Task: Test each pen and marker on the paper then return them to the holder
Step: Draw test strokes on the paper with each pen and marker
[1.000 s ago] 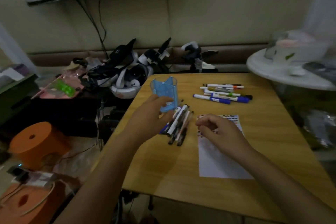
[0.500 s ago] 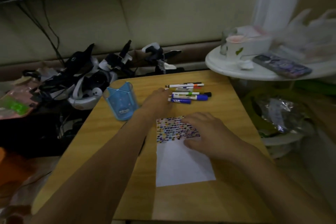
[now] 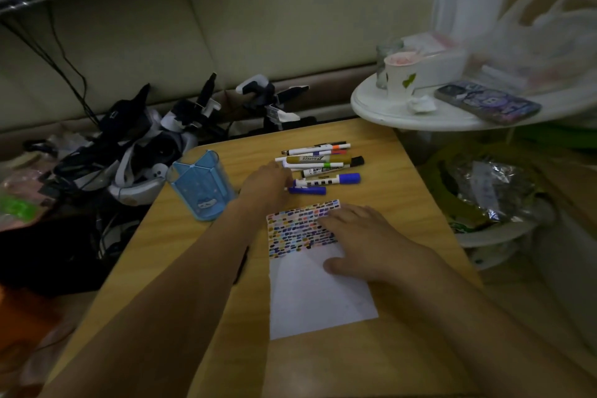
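A: The table?
B: Wooden table (image 3: 371, 362), dim room. White paper (image 3: 318, 297), colour-swatched on top, under the flat, spread right hand (image 3: 361, 239).
A: Left hand (image 3: 266, 182)?
B: At the marker pile (image 3: 323, 165); finger state unclear. Blue holder (image 3: 200, 189) upright beside it.

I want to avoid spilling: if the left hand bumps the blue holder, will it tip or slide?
The blue holder looks tall, thin-walled and empty, so probably light; a bump would likely slide it on the smooth table, or tip it if hit high.
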{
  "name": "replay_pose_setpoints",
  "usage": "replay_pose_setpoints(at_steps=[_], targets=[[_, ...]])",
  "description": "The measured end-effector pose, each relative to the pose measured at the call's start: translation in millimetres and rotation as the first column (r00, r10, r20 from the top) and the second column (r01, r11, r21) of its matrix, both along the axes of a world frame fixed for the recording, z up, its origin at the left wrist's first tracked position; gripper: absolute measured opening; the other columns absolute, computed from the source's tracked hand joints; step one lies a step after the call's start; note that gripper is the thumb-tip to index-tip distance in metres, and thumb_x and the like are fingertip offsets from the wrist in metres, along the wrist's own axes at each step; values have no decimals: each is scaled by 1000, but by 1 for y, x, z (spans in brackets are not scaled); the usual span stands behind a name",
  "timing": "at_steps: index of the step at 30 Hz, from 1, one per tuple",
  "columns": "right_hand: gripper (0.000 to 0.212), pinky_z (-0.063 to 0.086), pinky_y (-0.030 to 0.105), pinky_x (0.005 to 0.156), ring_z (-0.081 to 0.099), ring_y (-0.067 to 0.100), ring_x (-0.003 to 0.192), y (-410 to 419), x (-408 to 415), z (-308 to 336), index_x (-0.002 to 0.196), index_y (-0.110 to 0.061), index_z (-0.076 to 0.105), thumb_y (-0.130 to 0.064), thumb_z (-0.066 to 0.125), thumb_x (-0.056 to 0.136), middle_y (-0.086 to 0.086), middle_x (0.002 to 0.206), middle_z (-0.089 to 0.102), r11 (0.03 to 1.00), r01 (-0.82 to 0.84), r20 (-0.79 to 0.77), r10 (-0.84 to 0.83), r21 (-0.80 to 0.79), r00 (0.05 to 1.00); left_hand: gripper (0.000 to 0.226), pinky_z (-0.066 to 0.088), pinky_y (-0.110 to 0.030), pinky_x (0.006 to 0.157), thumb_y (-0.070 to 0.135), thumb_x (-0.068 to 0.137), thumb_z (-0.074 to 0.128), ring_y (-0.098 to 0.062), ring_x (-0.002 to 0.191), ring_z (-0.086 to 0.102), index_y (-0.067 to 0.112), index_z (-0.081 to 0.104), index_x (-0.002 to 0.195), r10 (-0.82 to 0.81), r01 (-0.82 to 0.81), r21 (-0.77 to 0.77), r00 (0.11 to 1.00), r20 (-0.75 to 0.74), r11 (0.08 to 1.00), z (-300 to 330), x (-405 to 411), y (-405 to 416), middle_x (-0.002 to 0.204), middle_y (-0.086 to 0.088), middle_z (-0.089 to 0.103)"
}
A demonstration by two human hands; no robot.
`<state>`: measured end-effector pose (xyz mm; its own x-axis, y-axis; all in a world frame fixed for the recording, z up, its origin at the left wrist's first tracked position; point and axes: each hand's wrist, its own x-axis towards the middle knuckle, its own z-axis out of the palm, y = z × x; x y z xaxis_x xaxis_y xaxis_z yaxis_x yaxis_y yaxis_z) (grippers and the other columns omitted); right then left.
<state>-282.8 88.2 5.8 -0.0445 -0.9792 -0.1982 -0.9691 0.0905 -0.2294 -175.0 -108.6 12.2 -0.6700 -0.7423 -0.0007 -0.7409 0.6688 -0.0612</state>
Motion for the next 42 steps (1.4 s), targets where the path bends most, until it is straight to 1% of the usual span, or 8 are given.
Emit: replay_pose_setpoints(at_steps=[8,14,21,27,31,34,38,42], targets=[[80,10,44,124,12,20,152,0,-5,0,157,-29,19,-58,55,92,-2,165,18,1000,12,5,-12,12,1000,23,52,-36,87,19,95,58,-18,101,56,26,58,116,37,-24,81,986,-161,996,17,12,14,119,-1,58],[67,37,37,111,39,16,137,2,-1,9,152,-28,35,-58,53,95,-4,153,41,977,114,189,-80,-178,979,17,51,-39,71,15,101,48,-21,86,60,24,55,113,98,149,370,814,-572,917,32,42,55,98,3,61],[35,50,28,88,63,-1,104,4,21,29,123,-37,63,-53,44,100,-15,115,69,898,397,824,-74,-190,562,20,39,-20,61,20,106,39,-1,67,50,28,57,107,-3,442,384,658,-753,811,34,74,108,76,16,57],[25,53,13,71,70,0,88,2,30,26,112,-30,70,-38,50,100,-11,93,75,851,474,877,-35,-225,479,15,41,-20,57,23,104,46,-5,68,54,28,56,113,-21,475,354,620,-784,806,18,78,114,77,18,59],[15,58,23,72,72,8,89,-4,23,22,105,-30,71,-37,63,94,-6,97,75,813,559,910,-97,-161,403,36,53,-16,69,22,99,56,2,94,64,41,48,128,24,482,473,681,-732,738,17,81,103,103,17,64],[15,59,27,73,73,11,88,-10,14,24,99,-25,71,-36,69,89,-4,95,76,775,623,930,-139,-111,339,30,51,-14,63,24,98,56,7,93,62,42,50,122,46,423,478,711,-702,770,15,88,90,106,15,64],[22,56,20,65,72,5,85,-15,2,25,93,-20,71,-36,72,79,-8,89,77,842,530,894,-156,-101,420,16,51,-21,68,24,93,62,0,90,60,35,64,105,36,332,332,657,-753,883,13,92,70,97,17,64],[7,56,20,71,70,3,88,-20,2,18,91,-29,75,-28,73,85,-14,92,76,931,359,796,-166,-68,582,16,51,-18,62,16,87,70,-7,76,64,28,68,98,161,361,410,554,-817,838,15,92,58,88,10,68]])
